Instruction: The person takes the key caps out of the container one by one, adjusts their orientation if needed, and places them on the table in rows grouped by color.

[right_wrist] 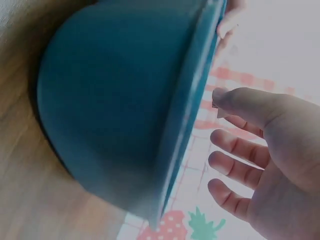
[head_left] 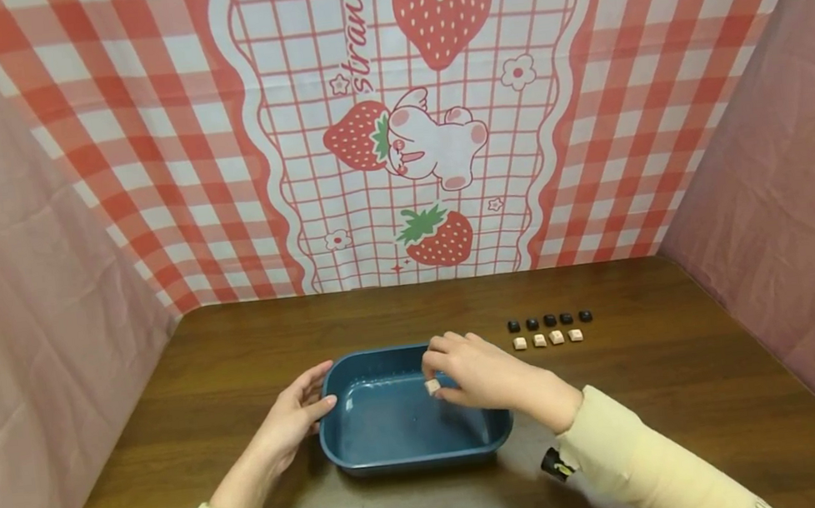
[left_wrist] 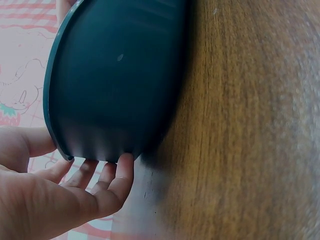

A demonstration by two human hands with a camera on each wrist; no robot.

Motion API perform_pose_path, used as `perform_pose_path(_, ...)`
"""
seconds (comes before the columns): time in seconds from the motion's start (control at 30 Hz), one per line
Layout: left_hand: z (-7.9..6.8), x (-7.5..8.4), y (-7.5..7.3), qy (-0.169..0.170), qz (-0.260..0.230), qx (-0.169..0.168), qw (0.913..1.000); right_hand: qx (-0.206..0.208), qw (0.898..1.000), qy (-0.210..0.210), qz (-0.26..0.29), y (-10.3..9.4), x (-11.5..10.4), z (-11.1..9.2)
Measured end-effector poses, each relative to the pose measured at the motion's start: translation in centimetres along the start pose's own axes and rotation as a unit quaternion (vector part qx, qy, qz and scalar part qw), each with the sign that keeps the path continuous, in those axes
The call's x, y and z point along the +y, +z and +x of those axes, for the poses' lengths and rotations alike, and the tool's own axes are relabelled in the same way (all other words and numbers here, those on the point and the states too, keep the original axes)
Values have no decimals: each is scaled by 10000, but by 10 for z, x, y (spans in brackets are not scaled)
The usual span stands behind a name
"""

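Note:
A blue plastic basin point(head_left: 390, 432) stands on the wooden table. At its left end my left hand point(head_left: 289, 418) grips the rim, thumb over the top edge and fingers against the outer wall, as the left wrist view shows with the left hand point(left_wrist: 65, 195). Over the basin's right part, my right hand point(head_left: 477, 373) pinches a small white keycap point(head_left: 433, 386) between thumb and index finger. In the right wrist view the keycap point(right_wrist: 220, 112) is mostly hidden behind the thumb, and the other fingers of the right hand point(right_wrist: 270, 145) are apart from it.
Right of the basin lie a row of several black keycaps point(head_left: 551, 321) and, nearer me, a row of several white keycaps point(head_left: 556, 338). A strawberry-print checked cloth point(head_left: 432, 142) hangs behind the table point(head_left: 661, 426); pink curtains point(head_left: 782, 161) flank it.

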State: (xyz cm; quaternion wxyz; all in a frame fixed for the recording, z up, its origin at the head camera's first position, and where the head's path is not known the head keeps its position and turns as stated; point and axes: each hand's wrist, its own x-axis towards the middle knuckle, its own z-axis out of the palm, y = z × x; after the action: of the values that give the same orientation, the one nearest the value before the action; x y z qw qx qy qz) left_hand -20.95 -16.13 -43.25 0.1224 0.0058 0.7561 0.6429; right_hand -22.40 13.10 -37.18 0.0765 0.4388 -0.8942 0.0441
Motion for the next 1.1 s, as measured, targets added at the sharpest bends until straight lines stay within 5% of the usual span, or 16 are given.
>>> perform_pose_path(1.1,0,0,1,0,0,10,10000,968,9932,634,98,-43,76,-70)
